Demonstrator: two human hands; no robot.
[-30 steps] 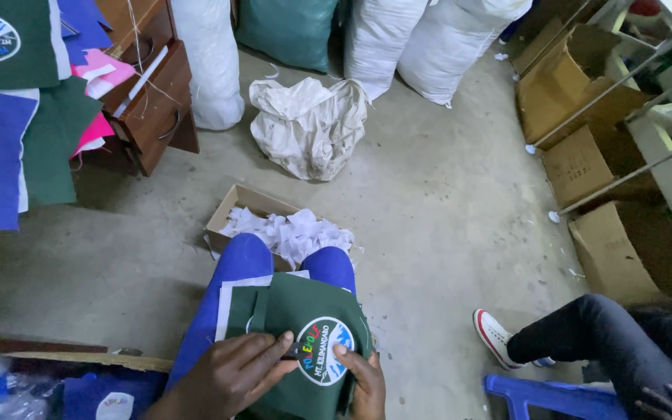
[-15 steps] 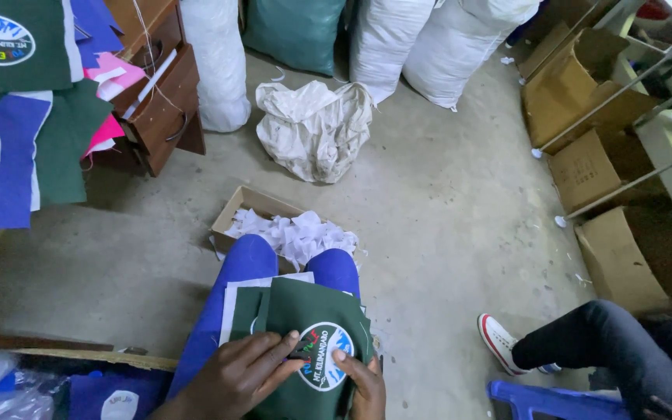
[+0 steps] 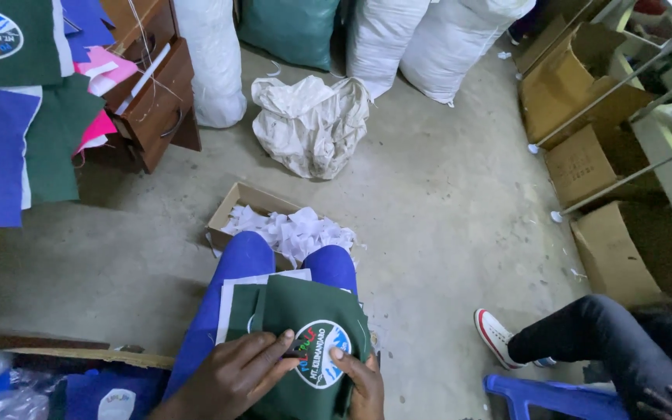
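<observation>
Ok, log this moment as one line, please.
left hand: flat on green cloth piece | right hand: fingertip at round patch | cloth on lap | box of white scraps ahead

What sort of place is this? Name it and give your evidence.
Probably a small garment or embroidery workshop: a green cloth piece with a round badge under both hands, a box of white scraps, and stuffed sacks.

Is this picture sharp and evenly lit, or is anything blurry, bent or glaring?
Head view: soft, even light on the concrete floor, no hard shadows or glare; the white sacks look bright but keep detail; the green cloth piece and both hands, left hand and right hand, are fairly sharp; the wide lens tilts the metal frame legs at the right edge.
</observation>
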